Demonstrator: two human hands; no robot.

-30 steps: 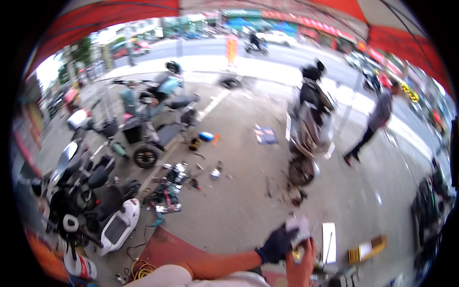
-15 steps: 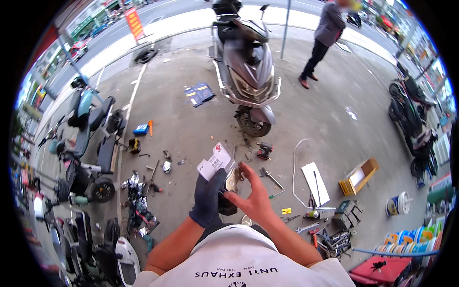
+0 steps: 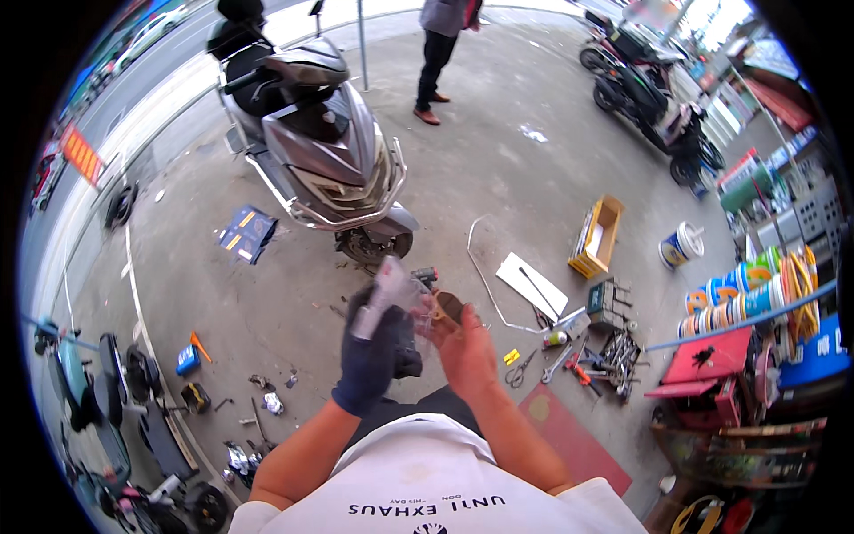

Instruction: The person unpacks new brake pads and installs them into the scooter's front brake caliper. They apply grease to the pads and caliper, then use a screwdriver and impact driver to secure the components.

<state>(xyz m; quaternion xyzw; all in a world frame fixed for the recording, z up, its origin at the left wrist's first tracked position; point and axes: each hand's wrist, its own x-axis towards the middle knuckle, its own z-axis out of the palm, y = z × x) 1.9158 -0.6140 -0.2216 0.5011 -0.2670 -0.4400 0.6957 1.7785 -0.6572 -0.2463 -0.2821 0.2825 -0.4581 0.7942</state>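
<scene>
- A thin package of clear plastic with a pale card (image 3: pixel 384 295) is up in the air between the 2 hands, on the wearer's side of the grey scooter with silver crash bars (image 3: pixel 349 149), overlapping its front wheel's lower edge in view.
- The left hand, in a dark blue glove (image 3: pixel 366 363), has its fingers curled closely round the package's lower end; blur hides the exact fingertips.
- The bare right hand (image 3: pixel 468 360) has thumb and fingers nearly together, with a small brown, flat, metal-looking part (image 3: pixel 451 307) between them. Whether it also touches the plastic, I cannot tell.
- The package is probably light, bendy and slick, its plastic easily creased; the card's edge looks the surest grip.
- The part is likely stiff and dense for its size, best pinched by its rims, off the flat face.
- The package's long axis slants, upper end leaning towards the scooter, lower end towards the gloved palm.
- The part lies tilted beside the package; blur leaves its long axis uncertain.
</scene>
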